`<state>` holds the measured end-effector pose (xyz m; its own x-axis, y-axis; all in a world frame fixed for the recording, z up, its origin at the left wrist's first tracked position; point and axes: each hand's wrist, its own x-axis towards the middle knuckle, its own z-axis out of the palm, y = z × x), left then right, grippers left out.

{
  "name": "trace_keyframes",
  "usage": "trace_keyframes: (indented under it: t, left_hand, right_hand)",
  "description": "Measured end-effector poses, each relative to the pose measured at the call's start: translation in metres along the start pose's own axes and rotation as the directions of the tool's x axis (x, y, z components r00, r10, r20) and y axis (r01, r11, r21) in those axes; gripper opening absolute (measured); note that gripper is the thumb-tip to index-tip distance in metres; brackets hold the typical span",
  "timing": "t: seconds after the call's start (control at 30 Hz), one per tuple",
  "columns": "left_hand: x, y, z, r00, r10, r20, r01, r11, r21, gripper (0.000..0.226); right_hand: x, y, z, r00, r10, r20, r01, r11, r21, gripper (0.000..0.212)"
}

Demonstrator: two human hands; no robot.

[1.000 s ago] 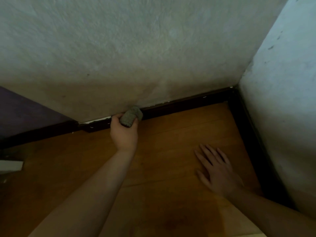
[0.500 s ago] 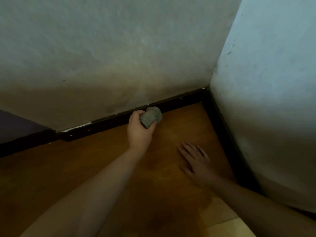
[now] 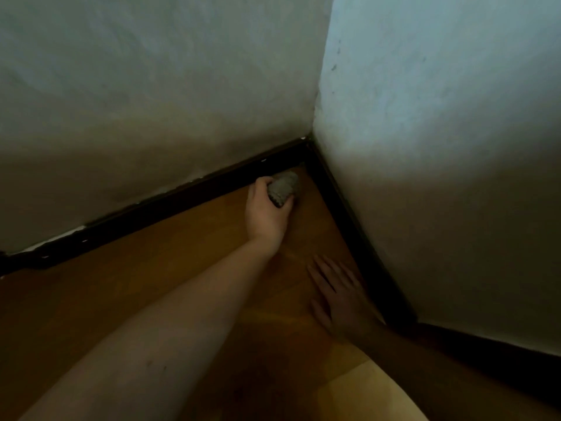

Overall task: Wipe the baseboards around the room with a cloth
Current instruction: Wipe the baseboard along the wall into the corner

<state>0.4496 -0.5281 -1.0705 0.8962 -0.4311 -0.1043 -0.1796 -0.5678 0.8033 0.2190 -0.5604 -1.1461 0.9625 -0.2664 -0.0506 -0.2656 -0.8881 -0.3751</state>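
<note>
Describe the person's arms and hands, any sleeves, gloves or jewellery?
Both forearms are bare as far as the frame shows, with no sleeves in view. The left hand and right hand wear no gloves. No rings, watch or bracelet show, though the dim light could hide small items.

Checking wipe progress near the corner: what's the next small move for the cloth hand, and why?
Probably slide the cloth on to the corner, pressed against the dark baseboard. The left hand grips it just short of where the boards meet, and the right hand rests flat on the wooden floor.

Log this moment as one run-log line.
left hand: grips cloth at baseboard near corner | right hand: flat on floor
</note>
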Motion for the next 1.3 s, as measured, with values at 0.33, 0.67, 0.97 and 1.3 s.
trace_keyframes:
  t: [0.33, 0.67, 0.97, 1.3]
  left_hand:
    - [0.027, 0.022, 0.038, 1.0, -0.02, -0.013, 0.02, 1.0, 0.01, 0.043]
    - [0.037, 0.028, 0.042, 0.995, -0.095, -0.025, 0.096, 0.991, 0.09, 0.037]
    - [0.016, -0.043, -0.047, 0.958, -0.206, -0.201, 0.239, 0.958, 0.159, 0.035]
    - [0.002, -0.091, -0.111, 0.936, -0.229, -0.267, 0.27, 0.954, 0.129, 0.034]
  right_hand:
    - [0.0, 0.0, 0.002, 0.999, -0.015, -0.041, 0.014, 1.0, -0.011, 0.066]
    - [0.0, 0.002, 0.001, 1.0, 0.01, -0.025, -0.01, 1.0, 0.008, 0.066]
    - [0.0, 0.0, 0.001, 1.0, 0.004, -0.012, -0.004, 1.0, 0.003, 0.066]
    - [0.0, -0.004, -0.005, 0.997, 0.05, 0.053, -0.047, 0.998, -0.052, 0.068]
